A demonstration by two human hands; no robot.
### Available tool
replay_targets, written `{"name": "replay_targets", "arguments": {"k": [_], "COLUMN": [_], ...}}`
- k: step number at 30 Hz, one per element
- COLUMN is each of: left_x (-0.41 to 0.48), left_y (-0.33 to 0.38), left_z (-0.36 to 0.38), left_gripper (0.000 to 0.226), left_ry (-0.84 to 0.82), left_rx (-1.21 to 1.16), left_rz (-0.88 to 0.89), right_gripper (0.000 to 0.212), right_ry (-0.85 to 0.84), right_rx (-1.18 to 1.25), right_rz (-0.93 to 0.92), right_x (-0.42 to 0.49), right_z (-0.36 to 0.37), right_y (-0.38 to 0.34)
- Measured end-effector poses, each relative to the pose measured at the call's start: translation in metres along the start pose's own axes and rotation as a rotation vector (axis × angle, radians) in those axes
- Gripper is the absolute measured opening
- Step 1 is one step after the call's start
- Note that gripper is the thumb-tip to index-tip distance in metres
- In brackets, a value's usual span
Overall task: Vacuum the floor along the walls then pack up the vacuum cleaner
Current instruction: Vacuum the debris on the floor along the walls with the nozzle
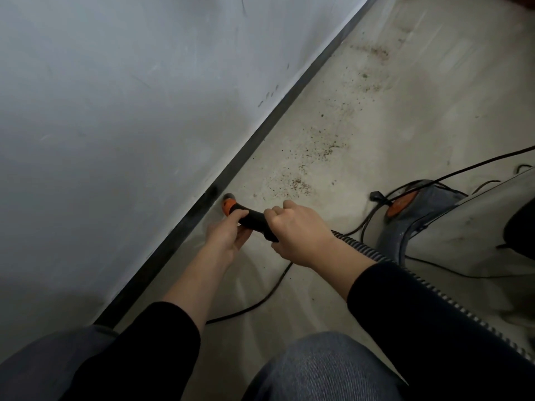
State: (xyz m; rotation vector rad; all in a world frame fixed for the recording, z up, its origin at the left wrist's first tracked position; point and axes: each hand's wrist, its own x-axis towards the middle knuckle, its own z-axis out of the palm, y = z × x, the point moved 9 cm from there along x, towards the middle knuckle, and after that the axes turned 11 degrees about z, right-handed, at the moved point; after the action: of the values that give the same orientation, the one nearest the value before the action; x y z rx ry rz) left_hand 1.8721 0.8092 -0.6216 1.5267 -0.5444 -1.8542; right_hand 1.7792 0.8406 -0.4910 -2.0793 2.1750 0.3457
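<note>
A black vacuum nozzle [252, 217] with an orange tip [228, 203] points at the dark baseboard [231, 169] where the grey wall [130, 96] meets the concrete floor [405, 96]. My left hand [227, 233] grips the nozzle near its front. Just behind it, my right hand [298, 230] grips the rear end, where the ribbed hose [428, 287] begins. That hose runs back under my right sleeve. The grey vacuum body [411, 224] with an orange part stands on the floor to the right.
Brown crumbs and dust [324, 146] lie scattered along the floor beyond the nozzle. A black power cable [260, 303] loops across the floor under my arms, and its plug [376, 195] lies by the vacuum. My knees fill the bottom of the view.
</note>
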Motion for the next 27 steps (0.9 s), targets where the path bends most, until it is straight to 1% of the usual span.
{"name": "replay_targets", "arguments": {"k": [3,7,12,18,20,22,23,27], "left_x": [0.003,0.004,0.008,0.017,0.019,0.020,0.018,0.012], "left_y": [0.004,0.006,0.005,0.001,0.000,-0.002,-0.003,-0.009], "left_z": [-0.006,-0.007,-0.005,0.007,0.010,0.014,0.016,0.026], "left_gripper": [0.037,0.022,0.024,0.011,0.017,0.032,0.036,0.033], "left_ry": [0.026,0.034,0.010,-0.038,-0.048,-0.056,-0.061,-0.086], "left_rx": [-0.012,-0.030,-0.034,-0.022,-0.024,-0.034,-0.038,-0.033], "left_rz": [0.021,0.035,0.035,0.017,0.015,0.013,0.011,-0.001], "right_gripper": [0.029,0.030,0.030,0.032,0.031,0.031,0.031,0.032], "right_ry": [0.015,0.024,0.020,0.025,0.021,0.016,0.013,-0.002], "right_rx": [-0.015,-0.015,-0.012,-0.027,-0.033,-0.035,-0.035,-0.032], "right_rz": [-0.007,-0.008,0.011,0.048,0.068,0.083,0.088,0.099], "right_x": [0.004,0.006,0.005,0.007,0.007,0.006,0.005,-0.003], "right_z": [0.004,0.003,0.002,0.001,0.003,0.004,0.004,0.002], "right_y": [-0.008,-0.011,-0.010,-0.002,0.000,0.003,0.005,0.012]}}
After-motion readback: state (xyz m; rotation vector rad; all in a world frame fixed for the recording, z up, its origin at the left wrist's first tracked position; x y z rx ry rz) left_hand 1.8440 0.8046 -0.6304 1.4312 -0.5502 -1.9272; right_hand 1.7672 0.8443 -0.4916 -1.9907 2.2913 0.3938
